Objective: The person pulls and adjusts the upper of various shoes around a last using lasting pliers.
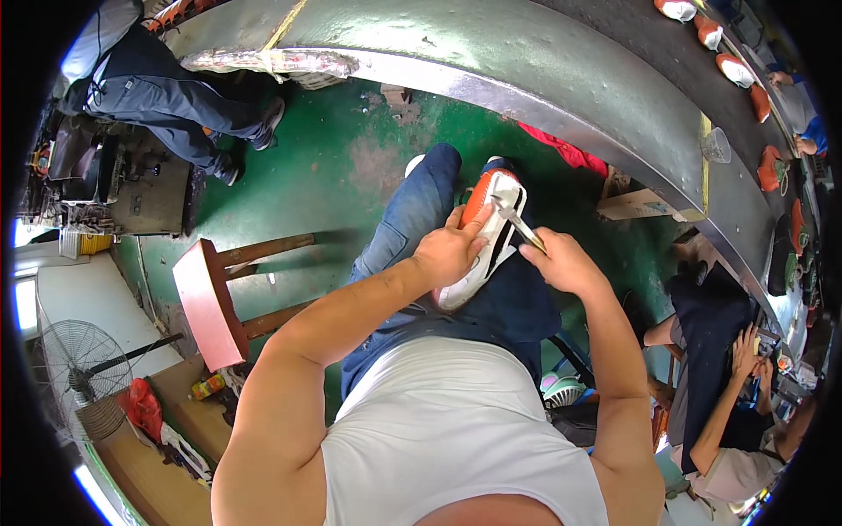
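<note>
Across my lap lies a shoe with an orange upper point(478, 195), its white underside point(466, 285) facing up and a black strip running along it. My left hand point(449, 252) grips the shoe from its left side, thumb and fingers near the middle of the white face. In my right hand point(566, 260) is a small hammer point(526, 230), a metal tool whose handle end is wrapped by my fingers. Its metal head rests at or just over the white underside near the toe, close to my left fingertips; whether it touches cannot be told.
A long metal-topped bench point(526, 53) curves ahead and right, with several orange-and-white shoes point(735, 70) on its conveyor-like far side. A stool point(210, 302) and a fan point(83, 373) stand left. Other people point(175, 96) are at upper left and right point(719, 394).
</note>
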The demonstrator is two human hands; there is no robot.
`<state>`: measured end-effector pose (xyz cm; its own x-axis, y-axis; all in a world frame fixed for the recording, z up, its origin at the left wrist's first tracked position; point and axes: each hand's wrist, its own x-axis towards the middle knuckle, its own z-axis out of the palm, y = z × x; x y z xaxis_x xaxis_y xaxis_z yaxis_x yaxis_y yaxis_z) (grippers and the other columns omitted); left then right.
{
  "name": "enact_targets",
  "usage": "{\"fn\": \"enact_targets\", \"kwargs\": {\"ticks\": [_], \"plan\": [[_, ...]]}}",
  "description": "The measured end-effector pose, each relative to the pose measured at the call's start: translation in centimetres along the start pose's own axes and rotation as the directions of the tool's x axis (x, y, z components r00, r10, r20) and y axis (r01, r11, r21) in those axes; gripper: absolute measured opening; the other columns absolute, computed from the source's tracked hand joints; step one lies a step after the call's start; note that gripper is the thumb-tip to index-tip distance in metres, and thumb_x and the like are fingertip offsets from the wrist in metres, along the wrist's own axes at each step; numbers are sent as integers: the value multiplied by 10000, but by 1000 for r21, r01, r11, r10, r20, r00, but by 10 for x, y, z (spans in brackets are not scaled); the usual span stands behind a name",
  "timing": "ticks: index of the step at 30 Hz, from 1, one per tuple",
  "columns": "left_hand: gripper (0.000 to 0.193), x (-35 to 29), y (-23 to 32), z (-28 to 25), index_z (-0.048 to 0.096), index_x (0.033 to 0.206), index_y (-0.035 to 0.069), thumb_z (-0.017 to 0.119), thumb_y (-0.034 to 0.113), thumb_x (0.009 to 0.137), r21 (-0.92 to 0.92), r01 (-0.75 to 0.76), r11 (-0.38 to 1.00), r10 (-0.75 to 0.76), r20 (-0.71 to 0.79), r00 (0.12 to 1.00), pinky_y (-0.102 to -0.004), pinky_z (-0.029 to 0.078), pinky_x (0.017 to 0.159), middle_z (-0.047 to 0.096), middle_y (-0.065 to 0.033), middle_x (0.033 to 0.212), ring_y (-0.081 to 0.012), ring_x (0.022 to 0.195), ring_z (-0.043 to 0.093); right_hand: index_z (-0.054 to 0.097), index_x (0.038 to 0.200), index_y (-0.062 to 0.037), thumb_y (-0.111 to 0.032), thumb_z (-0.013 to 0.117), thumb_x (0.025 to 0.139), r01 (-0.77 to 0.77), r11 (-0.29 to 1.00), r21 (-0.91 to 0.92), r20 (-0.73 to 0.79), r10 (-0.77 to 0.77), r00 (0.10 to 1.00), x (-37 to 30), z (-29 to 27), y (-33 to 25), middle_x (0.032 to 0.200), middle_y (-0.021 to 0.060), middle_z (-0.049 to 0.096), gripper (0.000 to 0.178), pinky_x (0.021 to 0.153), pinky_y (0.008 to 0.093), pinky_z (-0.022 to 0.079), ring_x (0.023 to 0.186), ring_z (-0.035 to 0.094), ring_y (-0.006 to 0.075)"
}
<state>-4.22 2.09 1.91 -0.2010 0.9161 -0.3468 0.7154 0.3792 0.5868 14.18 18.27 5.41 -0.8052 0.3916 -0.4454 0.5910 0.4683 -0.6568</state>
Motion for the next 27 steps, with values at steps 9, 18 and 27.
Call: {"fn": "enact_targets", "kwargs": {"ticks": [9, 18, 27], "plan": [[676, -4, -2, -6, 200, 1592, 245, 504, 399, 1008, 47, 30, 998, -31, 37, 999, -496, 536, 934, 322, -335, 1504, -498, 1046, 642, 600, 996, 12, -262, 563, 1010, -198, 975, 97, 148, 183, 972, -13, -11, -5, 784, 154, 642, 276, 601, 382, 517, 627, 669, 241], [678, -27, -3, 19, 230, 1585, 183, 537, 333, 1000, -182, 26, 983, -39, -70, 997, -441, 495, 1011, 368, -309, 1506, -464, 1152, 611, 546, 1027, 22, -259, 502, 1025, 117, 967, -226, -210, -166, 963, 27, 33, 19, 841, 235, 662, 284, 715, 459, 518, 805, 659, 427], [1026, -50, 20, -63, 182, 1572, 100, 791, 117, 746, -150, 193, 970, -149, 266, 952, -402, 511, 974, 660, -268, 1179, -406, 1084, 658, 534, 1240, 0, -130, 577, 978, 235, 630, 740, -449, 202, 870, -41, 116, 67, 962, 58, 652, 296, 666, 245, 498, 752, 602, 96]]}}
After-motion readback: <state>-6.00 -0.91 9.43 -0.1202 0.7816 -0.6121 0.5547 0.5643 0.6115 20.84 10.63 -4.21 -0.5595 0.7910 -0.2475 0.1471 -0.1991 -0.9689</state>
